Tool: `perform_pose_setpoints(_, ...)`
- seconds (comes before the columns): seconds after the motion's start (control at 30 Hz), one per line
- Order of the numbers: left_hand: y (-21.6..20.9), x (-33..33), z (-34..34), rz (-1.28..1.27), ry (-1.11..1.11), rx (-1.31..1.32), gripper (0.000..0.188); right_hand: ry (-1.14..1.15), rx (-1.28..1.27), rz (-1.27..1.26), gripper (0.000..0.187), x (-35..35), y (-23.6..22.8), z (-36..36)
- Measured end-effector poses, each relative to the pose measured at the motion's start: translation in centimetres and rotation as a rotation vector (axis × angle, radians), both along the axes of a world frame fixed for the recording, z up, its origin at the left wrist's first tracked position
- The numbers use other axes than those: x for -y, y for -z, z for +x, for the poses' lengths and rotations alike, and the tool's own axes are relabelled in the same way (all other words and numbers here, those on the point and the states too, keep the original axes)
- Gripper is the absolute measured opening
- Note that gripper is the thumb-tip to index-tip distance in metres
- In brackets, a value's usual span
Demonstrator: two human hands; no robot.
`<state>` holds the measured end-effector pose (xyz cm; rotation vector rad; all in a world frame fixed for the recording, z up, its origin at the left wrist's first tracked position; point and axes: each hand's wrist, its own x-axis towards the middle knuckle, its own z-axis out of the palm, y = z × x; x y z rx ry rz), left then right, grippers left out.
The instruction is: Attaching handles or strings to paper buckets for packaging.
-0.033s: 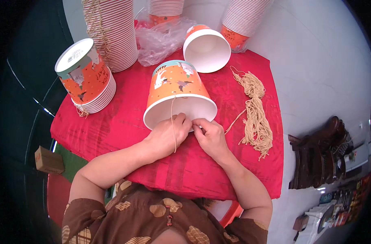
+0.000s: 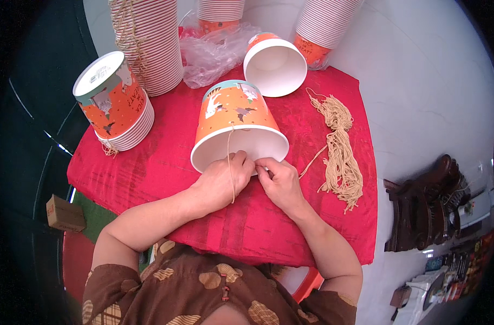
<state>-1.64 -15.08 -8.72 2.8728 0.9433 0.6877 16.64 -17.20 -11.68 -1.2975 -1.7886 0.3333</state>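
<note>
An orange paper bucket point(image 2: 233, 111) with a printed pattern lies on its side in front of me, its white open mouth toward me. A length of tan cord point(image 2: 230, 162) hangs from the upper rim, across the mouth and over the back of my left hand. My left hand point(image 2: 225, 181) is closed at the lower rim, its fingertips curled at the bucket's inside. Close beside it, my right hand point(image 2: 279, 181) pinches at the same rim. Whatever sits between the fingertips is too small and hidden to make out.
A bundle of tan cords point(image 2: 342, 151) lies on the red tablecloth point(image 2: 333, 233) at right. Behind are another bucket point(image 2: 275, 67) on its side, crumpled clear plastic point(image 2: 212, 57) and tall bucket stacks point(image 2: 149, 49). A short upside-down stack point(image 2: 111, 105) stands at left.
</note>
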Motion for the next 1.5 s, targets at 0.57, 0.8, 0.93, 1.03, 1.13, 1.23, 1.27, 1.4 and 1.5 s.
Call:
perform_pose_setpoints(0.57, -0.5, -0.7, -0.2, 0.317, -0.022, -0.439, 0.018, -0.013, -0.002, 0.024, 0.010, -0.1, -0.1, -0.1)
perform_pose_setpoints(0.8, 1.4, -1.5, -0.8, 0.294, -0.020, -0.186, 0.013, -0.001, 0.014, 0.007, 0.010, 0.0, -0.3, -0.7)
perform_pose_setpoints(0.93, 1.8, -2.2, -0.7, 0.232, 0.054, -0.022, 0.013, -0.008, 0.024, 0.068, 0.018, -0.3, 0.2, -0.5)
perform_pose_setpoints(1.03, 1.7, -2.3, -0.6, 0.221, 0.072, -0.002, 0.013, -0.005, 0.068, 0.027, 0.021, -0.2, 0.0, -0.2)
perform_pose_setpoints(1.13, 1.8, -2.5, -0.7, 0.207, 0.088, 0.037, 0.014, -0.060, 0.056, 0.076, 0.023, -0.4, 0.2, 0.0)
perform_pose_setpoints(1.23, 1.8, -2.6, -0.9, 0.178, 0.121, 0.102, 0.014, -0.100, -0.046, 0.082, 0.020, -0.5, -0.2, -0.3)
perform_pose_setpoints(1.27, 1.7, -2.6, -1.0, 0.165, 0.137, 0.136, 0.014, -0.093, -0.051, 0.084, 0.020, -0.5, -0.1, -0.3)
perform_pose_setpoints(1.4, 1.5, -2.5, -1.2, 0.106, 0.143, 0.120, 0.014, -0.139, -0.081, 0.066, 0.016, -0.4, -0.4, -0.3)
perform_pose_setpoints(1.5, 1.5, -2.6, -1.0, 0.093, 0.147, 0.143, 0.015, -0.154, -0.062, 0.034, 0.012, -0.4, -0.5, 0.0)
